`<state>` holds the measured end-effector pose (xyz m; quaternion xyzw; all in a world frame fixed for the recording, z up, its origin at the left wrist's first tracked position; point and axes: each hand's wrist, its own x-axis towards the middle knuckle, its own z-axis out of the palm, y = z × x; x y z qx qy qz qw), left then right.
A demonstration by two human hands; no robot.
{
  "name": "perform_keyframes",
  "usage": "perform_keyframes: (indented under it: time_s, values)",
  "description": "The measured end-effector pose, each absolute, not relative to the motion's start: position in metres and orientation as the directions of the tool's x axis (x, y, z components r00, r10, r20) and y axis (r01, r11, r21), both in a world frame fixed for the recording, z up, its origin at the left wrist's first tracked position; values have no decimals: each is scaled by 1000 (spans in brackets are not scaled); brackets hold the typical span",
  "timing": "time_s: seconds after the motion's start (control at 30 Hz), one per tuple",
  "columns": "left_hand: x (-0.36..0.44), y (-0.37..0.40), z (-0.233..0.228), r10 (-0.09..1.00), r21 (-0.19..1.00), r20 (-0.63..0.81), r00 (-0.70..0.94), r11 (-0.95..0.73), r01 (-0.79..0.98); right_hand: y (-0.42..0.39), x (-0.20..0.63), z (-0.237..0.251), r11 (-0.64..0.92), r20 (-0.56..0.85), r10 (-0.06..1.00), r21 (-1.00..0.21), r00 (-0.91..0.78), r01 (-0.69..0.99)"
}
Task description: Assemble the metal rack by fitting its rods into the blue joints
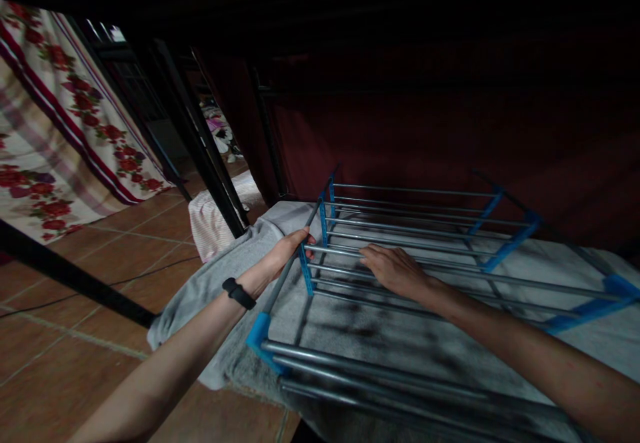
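Far to the left of the fingers, a flowered curtain (60,129) hangs over the tiled floor (75,309), and dark bed-frame posts (200,143) slant down toward a folded pale cloth (213,219). Nearer, the left hand (287,249), a black band (239,293) on its wrist, closes its fingers (305,235) round the rack's (415,229) left upright pole, seemingly to steady that side. Just right of them sits a blue joint piece (306,271), with grey rails running off from it. The right hand (395,269) lies palm down on those rails, fingers (370,254) curled over one of them and pressing rather than lifting, as far as can be judged. The rack lies under and between both hands on a grey blanket (380,343) covering a low bed, perhaps to keep it from sliding. It is a light frame: thin grey metal tubes in rows, clipped into bright blue plastic brackets at each corner, with a second tier of rails close to the camera. Beyond the fingers, a dark red cloth (450,136) closes off the back.
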<state>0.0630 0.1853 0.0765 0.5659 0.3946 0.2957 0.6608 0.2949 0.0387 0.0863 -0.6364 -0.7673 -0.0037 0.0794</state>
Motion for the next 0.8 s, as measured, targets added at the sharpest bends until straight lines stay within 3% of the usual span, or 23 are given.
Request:
perform_keyframes:
  time_s: [0.8]
  values:
    - [67,185,76,838,987,-158,522,121,106,42,303,85,202,74,978,-137,-193,970]
